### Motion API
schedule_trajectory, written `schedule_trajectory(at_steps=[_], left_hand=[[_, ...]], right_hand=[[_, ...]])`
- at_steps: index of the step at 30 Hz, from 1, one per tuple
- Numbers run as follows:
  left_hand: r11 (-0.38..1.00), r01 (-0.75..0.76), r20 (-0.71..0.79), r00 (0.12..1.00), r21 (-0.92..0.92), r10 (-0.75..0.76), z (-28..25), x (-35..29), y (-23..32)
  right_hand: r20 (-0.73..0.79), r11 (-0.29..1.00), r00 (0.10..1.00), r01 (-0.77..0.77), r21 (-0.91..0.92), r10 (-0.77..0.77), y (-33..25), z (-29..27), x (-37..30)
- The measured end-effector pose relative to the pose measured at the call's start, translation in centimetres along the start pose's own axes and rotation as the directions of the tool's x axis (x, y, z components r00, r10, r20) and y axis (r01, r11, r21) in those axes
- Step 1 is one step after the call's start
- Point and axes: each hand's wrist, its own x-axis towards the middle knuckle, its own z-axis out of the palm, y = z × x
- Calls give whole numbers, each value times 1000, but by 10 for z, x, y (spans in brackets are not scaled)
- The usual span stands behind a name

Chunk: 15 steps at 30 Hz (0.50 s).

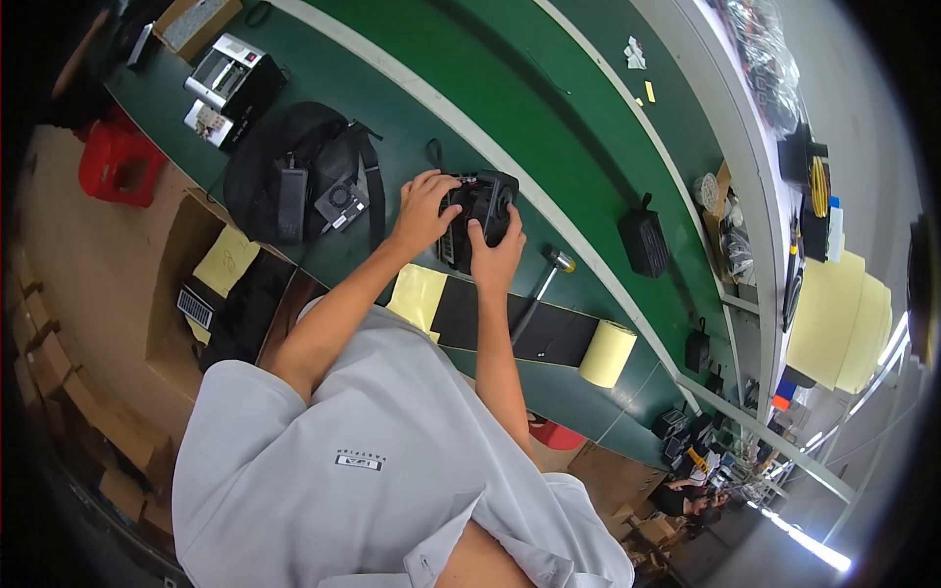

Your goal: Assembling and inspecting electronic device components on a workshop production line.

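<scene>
Both my hands are on a black box-shaped device [474, 208] with a round part on its right side, at the bench's far edge. My left hand [423, 210] curls its fingers over the left side and top. Against the near right side, my right hand [497, 252] presses with thumb and fingers. A thin black strap loop [435, 152] lies just beyond the device. A hammer [557, 261] rests to the right of my right hand. Beneath my forearms runs a black strip [470, 312] with yellow backing paper [418, 297], leading to a yellow roll [608, 354].
To the left lie a round black bag [257, 174], small black devices [343, 203] and a tape-dispenser-like machine [233, 78]. An open carton [176, 294] stands below the bench edge, near a red stool [120, 165]. A green conveyor belt [578, 147] beyond carries strapped black boxes [644, 241].
</scene>
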Motion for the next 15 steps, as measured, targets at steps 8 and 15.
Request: schedule_trajectory(at_steps=[8, 15], left_hand=[[988, 49, -60, 997, -149, -58, 6, -7, -4], [981, 80, -17, 996, -177, -85, 5, -7, -12]], right_hand=[[-3, 968, 989, 146, -204, -149, 0, 8, -10], [-12, 963, 989, 140, -229, -147, -2, 14, -9]])
